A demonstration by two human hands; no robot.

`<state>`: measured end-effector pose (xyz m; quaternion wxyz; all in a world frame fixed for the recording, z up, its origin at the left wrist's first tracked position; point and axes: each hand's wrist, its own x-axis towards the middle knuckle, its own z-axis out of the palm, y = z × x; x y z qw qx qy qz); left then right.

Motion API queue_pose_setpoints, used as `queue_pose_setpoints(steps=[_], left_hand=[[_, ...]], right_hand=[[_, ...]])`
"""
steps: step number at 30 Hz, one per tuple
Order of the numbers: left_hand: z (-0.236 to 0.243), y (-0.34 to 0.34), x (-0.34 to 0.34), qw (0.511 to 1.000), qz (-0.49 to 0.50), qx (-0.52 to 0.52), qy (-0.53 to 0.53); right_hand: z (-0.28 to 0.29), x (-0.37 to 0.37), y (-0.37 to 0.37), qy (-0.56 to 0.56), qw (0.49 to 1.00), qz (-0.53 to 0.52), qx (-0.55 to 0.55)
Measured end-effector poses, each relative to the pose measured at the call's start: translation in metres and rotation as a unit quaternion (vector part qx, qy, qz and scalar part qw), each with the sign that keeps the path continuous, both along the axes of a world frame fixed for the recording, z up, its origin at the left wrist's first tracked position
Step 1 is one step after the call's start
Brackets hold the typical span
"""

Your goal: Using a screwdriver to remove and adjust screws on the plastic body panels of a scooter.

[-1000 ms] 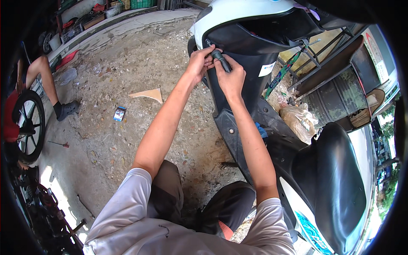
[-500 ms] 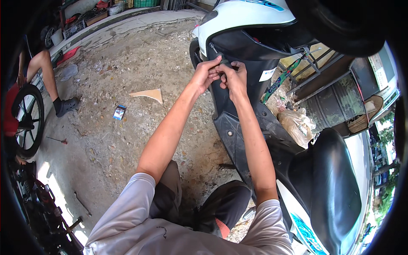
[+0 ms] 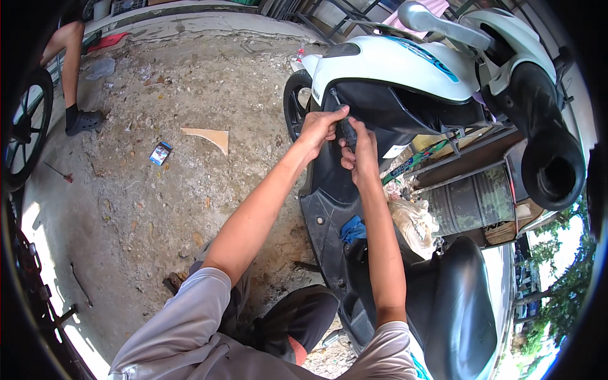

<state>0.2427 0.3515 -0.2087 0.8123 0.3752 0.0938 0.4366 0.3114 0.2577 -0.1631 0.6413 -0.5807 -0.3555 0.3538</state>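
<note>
A screwdriver (image 3: 348,132) with a dark handle points up at the black inner panel (image 3: 373,101) of a white scooter (image 3: 380,60). Its thin metal shaft reaches the panel near the upper corner. My right hand (image 3: 361,155) is closed round the handle, thumb along it. Higher up, my left hand (image 3: 318,132) is closed with thumb and fingertips at the shaft, just ahead of the handle. The screw end is too small to make out.
A blue cloth (image 3: 353,229) lies on the scooter's footboard (image 3: 323,206), beside my right forearm. On the rough ground are a tan curved piece (image 3: 212,137), a small blue box (image 3: 160,153) and another screwdriver (image 3: 58,171). A person's leg (image 3: 71,69) is at the left; the handlebar grip (image 3: 550,145) overhangs at right.
My view has shifted, bringing the handlebar and blue cloth into sight. My hands have come slightly apart, and more of the screwdriver's handle shows between them.
</note>
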Motion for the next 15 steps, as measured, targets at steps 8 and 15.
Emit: queue_pose_setpoints(steps=[8, 15], left_hand=[[-0.006, 0.009, -0.004, 0.986, -0.126, -0.098, -0.054], [-0.005, 0.000, 0.001, 0.999, 0.051, 0.012, 0.014]], right_hand=[[-0.005, -0.001, 0.003, -0.120, 0.988, -0.084, -0.049], [-0.023, 0.000, -0.002, -0.323, 0.938, -0.122, 0.023]])
